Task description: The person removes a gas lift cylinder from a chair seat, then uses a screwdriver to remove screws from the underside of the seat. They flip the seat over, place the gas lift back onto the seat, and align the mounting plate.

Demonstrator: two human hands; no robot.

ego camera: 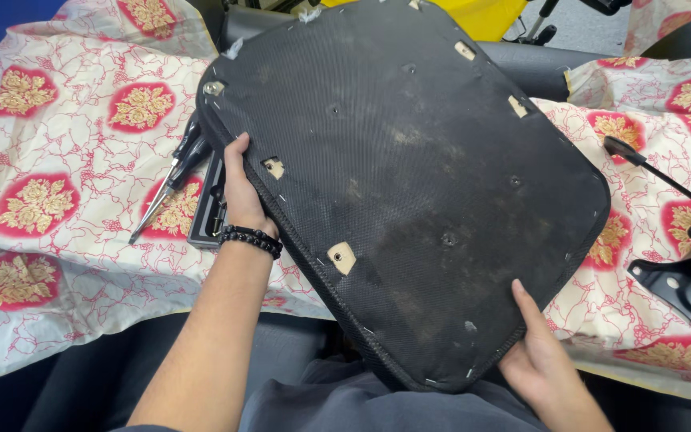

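A large black chair seat pad (pixel 409 176) lies underside up, tilted across my lap and the cloth. Its fabric is dusty, with screw holes and small bare wooden patches along the edges. My left hand (pixel 243 192), a black bead bracelet on its wrist, grips the pad's left edge. My right hand (pixel 539 358) holds the pad's lower right corner, thumb on top.
A cream cloth with red and gold flower patches (pixel 57 184) covers the surface. Two screwdrivers (pixel 171 180) and a dark tray (pixel 205 212) lie left of the pad. A black metal chair bracket (pixel 685 264) sits at the right edge.
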